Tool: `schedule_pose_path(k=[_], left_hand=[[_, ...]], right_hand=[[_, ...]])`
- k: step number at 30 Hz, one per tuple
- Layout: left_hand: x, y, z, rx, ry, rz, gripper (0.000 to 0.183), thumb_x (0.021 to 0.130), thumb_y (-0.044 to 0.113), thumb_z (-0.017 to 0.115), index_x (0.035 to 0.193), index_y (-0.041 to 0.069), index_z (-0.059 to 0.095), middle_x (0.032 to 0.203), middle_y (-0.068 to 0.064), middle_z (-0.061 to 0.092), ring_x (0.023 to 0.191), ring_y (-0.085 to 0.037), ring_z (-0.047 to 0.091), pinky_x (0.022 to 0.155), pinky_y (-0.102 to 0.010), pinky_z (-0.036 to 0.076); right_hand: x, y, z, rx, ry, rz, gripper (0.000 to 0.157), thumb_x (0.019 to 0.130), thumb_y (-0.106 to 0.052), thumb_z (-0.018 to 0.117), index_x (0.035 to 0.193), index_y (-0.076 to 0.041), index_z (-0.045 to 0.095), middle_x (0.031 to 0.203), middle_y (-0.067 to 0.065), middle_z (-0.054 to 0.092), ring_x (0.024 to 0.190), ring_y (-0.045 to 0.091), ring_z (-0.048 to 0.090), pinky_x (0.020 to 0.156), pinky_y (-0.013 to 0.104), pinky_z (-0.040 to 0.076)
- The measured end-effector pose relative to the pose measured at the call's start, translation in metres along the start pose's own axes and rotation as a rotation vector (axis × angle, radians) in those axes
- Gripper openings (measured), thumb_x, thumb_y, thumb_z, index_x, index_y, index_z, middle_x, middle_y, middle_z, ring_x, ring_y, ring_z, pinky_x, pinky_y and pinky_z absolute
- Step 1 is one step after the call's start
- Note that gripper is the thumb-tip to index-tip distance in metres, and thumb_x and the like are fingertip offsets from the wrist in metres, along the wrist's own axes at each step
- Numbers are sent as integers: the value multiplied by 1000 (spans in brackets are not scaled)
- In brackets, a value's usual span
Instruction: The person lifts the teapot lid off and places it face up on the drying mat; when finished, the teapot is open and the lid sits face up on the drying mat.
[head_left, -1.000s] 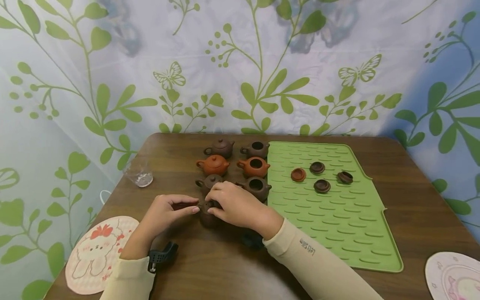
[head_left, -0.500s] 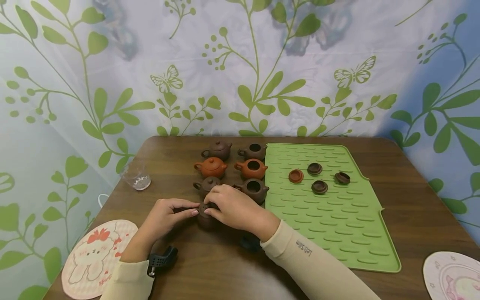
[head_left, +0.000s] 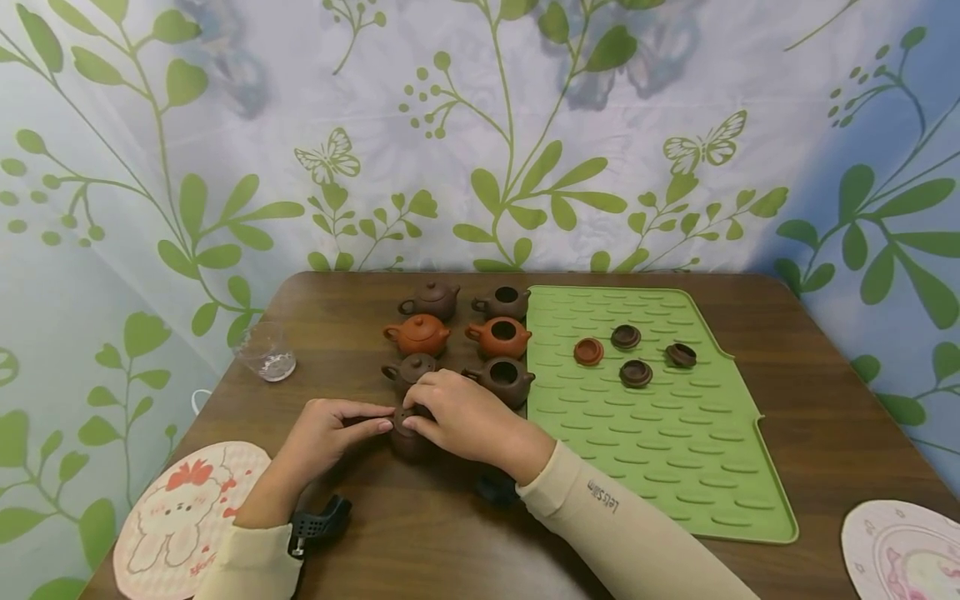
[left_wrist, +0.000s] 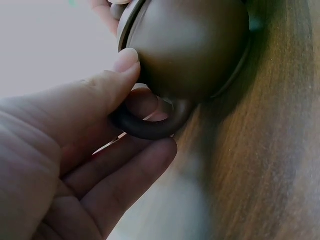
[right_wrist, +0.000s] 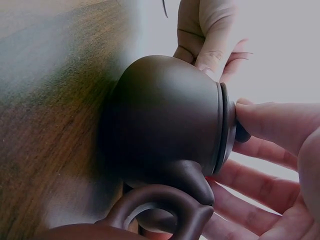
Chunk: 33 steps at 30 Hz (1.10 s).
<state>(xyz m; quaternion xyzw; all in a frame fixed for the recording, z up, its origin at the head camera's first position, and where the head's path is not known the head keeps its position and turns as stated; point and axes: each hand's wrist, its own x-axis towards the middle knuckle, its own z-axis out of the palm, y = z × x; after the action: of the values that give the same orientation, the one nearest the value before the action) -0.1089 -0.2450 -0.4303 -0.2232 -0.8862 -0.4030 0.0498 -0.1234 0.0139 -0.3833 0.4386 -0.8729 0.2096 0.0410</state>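
A dark brown teapot (head_left: 411,446) stands on the table at the near end of the left row of teapots. My left hand (head_left: 324,435) holds it at the looped handle (left_wrist: 155,129), the thumb up against the rim. My right hand (head_left: 468,417) is over the top and pinches the knob (right_wrist: 243,132) of its lid (right_wrist: 228,135). In the right wrist view the lid sits on the mouth, a dark line showing along its rim. In the head view the right hand hides most of the lid.
Lidded teapots, one orange (head_left: 422,335), stand behind; lidless ones, including another orange teapot (head_left: 501,337), form the right row. Several loose lids (head_left: 636,373) lie on a green mat (head_left: 675,467). A clear glass (head_left: 268,354) and a rabbit placemat (head_left: 176,521) are at left.
The head view has shifted slightly. Both hands keep to the same teapot with hardly any visible movement; the right fingers stay at the lid.
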Motion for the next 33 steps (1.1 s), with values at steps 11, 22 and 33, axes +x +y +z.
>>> schedule_pose_path(k=[11,22,33], left_hand=[[-1,1,1,22,11,25,18,92,21,85,110,20,86,103,15,77,98,-9,73,82,-31,59],[-2,1,1,18,24,36,18,90,18,86,108,19,86,102,14,77,96,-9,73,81,-30,59],[-2,4,2,43,29,20,14,89,15,86,104,14,87,99,7,79,94,-12,74,80,-36,61]], right_hand=[[0,-2,-1,14,-12,0,16,104,-26,71,114,-14,76,112,-2,70,104,15,63,92,29,51],[1,-3,-4,62,5,3,12,103,-27,71,108,-16,75,106,-6,70,99,14,62,91,27,49],[0,-6,-12,132,68,-16,10,105,-25,69,106,-15,69,103,-6,67,95,13,61,88,29,50]])
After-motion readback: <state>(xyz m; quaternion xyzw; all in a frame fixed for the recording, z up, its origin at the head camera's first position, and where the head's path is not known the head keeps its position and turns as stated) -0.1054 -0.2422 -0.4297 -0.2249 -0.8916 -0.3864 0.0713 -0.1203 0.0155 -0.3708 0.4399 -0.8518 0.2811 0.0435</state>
